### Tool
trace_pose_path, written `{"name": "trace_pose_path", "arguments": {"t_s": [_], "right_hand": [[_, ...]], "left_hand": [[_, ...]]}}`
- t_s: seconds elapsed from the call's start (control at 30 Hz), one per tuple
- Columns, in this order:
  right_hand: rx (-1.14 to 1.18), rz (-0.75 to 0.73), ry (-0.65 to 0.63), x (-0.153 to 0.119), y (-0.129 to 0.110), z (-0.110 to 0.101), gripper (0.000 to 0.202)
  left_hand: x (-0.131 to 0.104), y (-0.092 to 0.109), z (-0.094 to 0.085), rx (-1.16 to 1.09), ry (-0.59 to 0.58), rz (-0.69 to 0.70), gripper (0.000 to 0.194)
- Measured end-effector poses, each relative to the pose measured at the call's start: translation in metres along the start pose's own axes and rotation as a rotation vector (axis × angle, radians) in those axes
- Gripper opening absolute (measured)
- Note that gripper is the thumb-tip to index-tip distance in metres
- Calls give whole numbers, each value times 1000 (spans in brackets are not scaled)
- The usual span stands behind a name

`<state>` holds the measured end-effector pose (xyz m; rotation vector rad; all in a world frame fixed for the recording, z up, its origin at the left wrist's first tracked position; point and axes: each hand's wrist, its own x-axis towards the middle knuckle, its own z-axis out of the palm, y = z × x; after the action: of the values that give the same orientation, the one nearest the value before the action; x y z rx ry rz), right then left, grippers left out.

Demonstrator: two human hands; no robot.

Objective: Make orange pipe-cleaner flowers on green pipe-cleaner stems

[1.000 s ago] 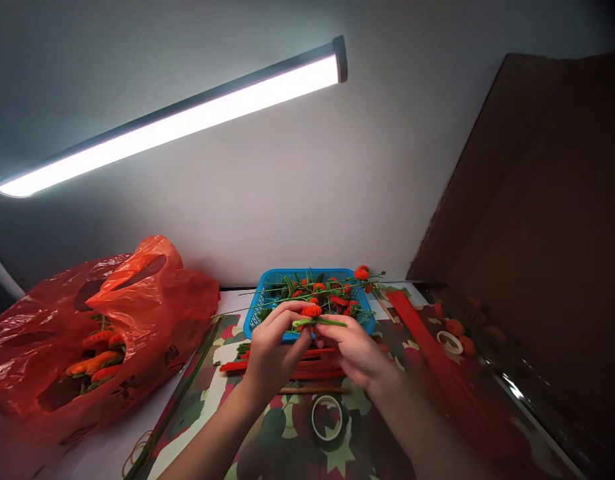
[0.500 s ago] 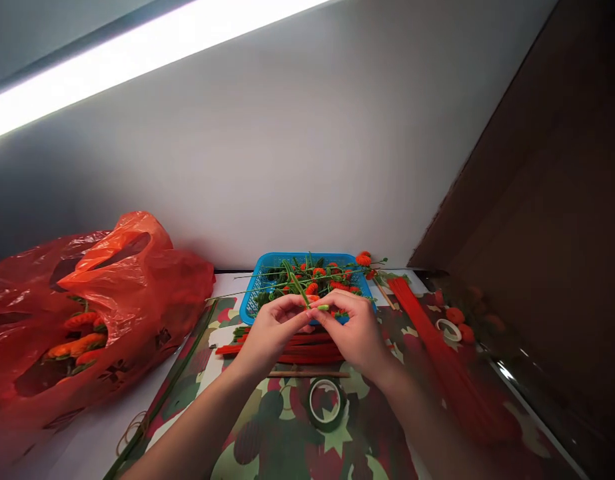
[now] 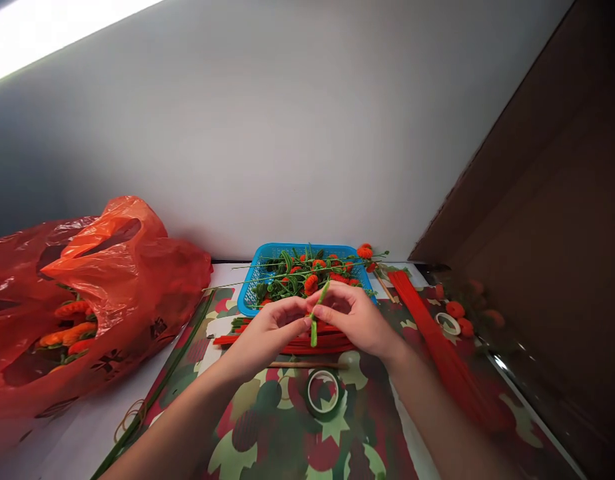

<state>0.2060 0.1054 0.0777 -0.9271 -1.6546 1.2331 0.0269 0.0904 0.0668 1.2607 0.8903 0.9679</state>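
Between my two hands, a short light-green fuzzy stem [image 3: 314, 332] is pinched over the front of the basket. My left hand [image 3: 276, 328] has thumb and fingertips closed on it from the left. From the right, my right hand [image 3: 354, 317] pinches the same piece, whose upper end points up toward the basket. Behind them a blue basket [image 3: 247, 293] holds several orange flower heads and green stems. Just below my hands lie bundled red fuzzy sticks [image 3: 287, 345]. A roll of green tape [image 3: 323, 392] lies nearer on the patterned mat.
At left, a red plastic bag [image 3: 152, 293] holds orange pieces. A long red bundle [image 3: 427, 327], a white ring [image 3: 448, 325] and orange balls [image 3: 456, 309] lie at right. A thin wooden stick [image 3: 297, 365] lies above the tape.
The green piece has turned and now stands more upright between my fingertips, with its lower end hanging below them. The camera view has shifted slightly, moving the lamp up and left.
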Motion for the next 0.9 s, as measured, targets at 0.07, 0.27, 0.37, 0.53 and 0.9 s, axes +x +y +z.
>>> {"name": "trace_pose_path", "arguments": {"t_s": [0.07,0.27,0.37,0.53,0.9], "right_hand": [[-85,-55,43,-1,-1,3,13],[-255,-162,78,-8,-11,-2,5],[-289,-215,78,-10,-13,-4,8],[-239,-295,43,-9,-9,-5,7],[-339,-309,100,-9,-9,-5,9]], "left_hand": [[-1,1,1,-26,5,-4,17],[-1,1,1,-100,131,-16,20],[-1,0,1,-166,209,-18,23],[-5,6,3,-318,212,-113,20],[-5,4,-2,-220,119,-96,26]]}}
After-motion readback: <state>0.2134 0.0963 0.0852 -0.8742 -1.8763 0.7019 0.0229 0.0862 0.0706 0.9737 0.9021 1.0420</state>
